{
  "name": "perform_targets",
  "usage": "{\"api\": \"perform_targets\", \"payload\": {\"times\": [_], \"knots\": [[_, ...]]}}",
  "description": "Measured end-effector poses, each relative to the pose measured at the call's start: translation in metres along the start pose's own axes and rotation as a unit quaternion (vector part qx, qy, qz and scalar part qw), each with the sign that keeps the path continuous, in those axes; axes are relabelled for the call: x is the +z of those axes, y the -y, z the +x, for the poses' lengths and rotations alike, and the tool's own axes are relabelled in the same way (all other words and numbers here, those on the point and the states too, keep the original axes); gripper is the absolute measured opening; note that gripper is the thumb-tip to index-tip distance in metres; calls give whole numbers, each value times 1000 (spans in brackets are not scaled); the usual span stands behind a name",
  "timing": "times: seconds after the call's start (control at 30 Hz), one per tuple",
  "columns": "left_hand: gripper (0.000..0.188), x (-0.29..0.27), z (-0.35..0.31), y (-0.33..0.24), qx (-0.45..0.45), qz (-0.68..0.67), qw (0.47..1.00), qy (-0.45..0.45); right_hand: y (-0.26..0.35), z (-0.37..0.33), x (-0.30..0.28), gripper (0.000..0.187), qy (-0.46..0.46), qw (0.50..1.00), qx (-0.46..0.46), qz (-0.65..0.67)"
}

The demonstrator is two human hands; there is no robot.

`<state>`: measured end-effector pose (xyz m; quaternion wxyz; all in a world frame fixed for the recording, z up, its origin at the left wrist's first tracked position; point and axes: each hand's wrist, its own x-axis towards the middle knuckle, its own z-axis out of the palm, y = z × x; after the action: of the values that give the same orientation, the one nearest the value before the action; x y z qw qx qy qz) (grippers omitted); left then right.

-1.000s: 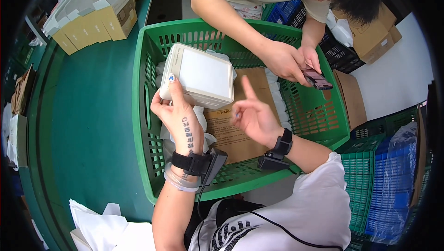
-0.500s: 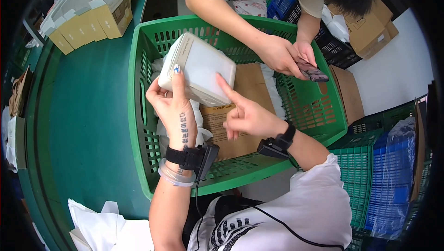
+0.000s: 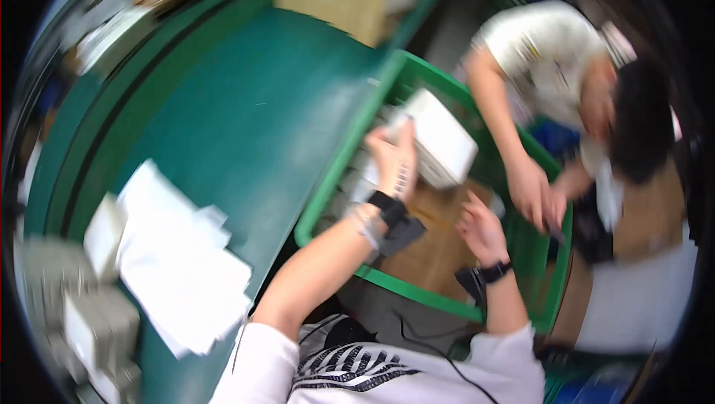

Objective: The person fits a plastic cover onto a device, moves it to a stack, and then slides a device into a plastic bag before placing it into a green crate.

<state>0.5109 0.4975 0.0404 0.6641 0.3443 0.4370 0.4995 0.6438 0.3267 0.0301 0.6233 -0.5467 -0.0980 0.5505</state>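
My left hand holds a white rectangular box tilted above the green plastic crate. A black strap with a small device sits on that wrist. My right hand hovers open over the brown cardboard lying in the crate, fingers spread, holding nothing; it wears a black wristband. The picture is blurred by motion.
Another person in a light shirt leans over the crate's far side, their hand reaching into it. A pile of white sheets lies on the green table at my left. A cardboard box stands at the table's far end.
The view has swung sharply left and turned, so the crate now sits right of centre. My left hand still holds the white box. My right hand has dropped away from the box.
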Motion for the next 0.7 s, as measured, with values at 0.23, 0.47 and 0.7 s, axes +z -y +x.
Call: {"api": "perform_targets", "payload": {"times": [0.23,0.47,0.7], "knots": [[69,24,3,23,-6,-137,989,-48,15,-44,43,51,29,986,15,166],[70,21,-90,-19,161,-37,983,86,9,-43,20,90,155,980,-42,118],[53,-122,-130,-130,233,200,837,453,32,-39,26,64,430,900,-17,65]]}}
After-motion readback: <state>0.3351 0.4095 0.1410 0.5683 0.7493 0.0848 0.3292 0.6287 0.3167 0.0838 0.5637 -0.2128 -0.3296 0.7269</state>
